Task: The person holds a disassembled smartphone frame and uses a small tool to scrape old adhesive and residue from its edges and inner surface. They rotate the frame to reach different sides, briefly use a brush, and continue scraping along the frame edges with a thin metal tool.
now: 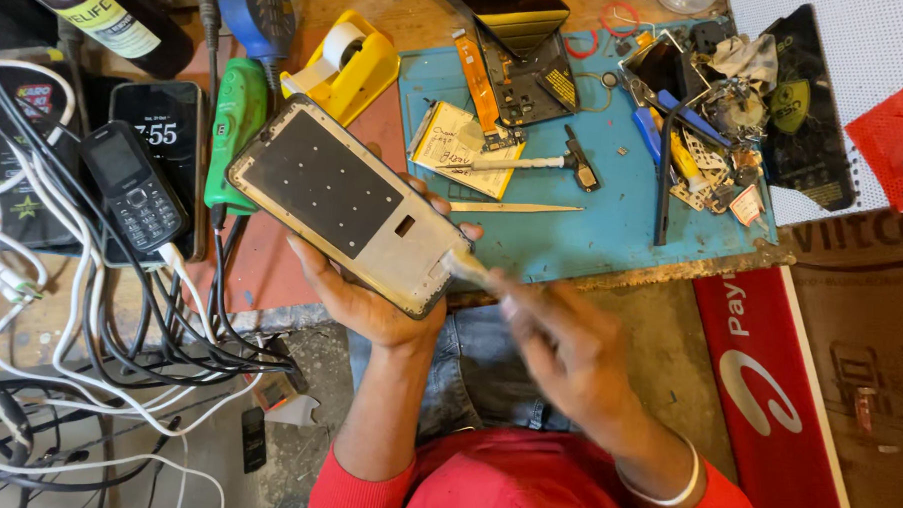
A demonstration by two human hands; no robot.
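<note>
Figure: bench view from above, read left to right. At far left a tangle of white and black cables (88,341) spills over the table edge, beside a small keypad phone (134,185) lying on a dark smartphone (166,124) with a lit screen. A green tool (238,126) and a yellow tape dispenser (350,65) sit just behind the work.

The left hand (365,296) cradles an opened phone frame (348,202) from beneath, fingers curled up around its lower and far edges and pressed against the frame; fingertips show past the far edge. The frame is held above the near edge of the bench, inner face up, showing a dark plate and a pale metal rim. Its long axis runs diagonally, from upper left near the green tool down to lower right toward the person's lap.

The right hand (568,353) is blurred; its fingers appear pinched together around a slender pale tool (468,268), though the exact grip cannot be told. The tool's tip meets the frame at its lower right corner, so the working point lies up and to the left of the right hand, which is the nearer hand to that corner.

Farther right, a blue work mat (613,225) carries tweezers (513,208), a small hammer-like tool (535,164), and a heap of phone parts (721,123).
</note>
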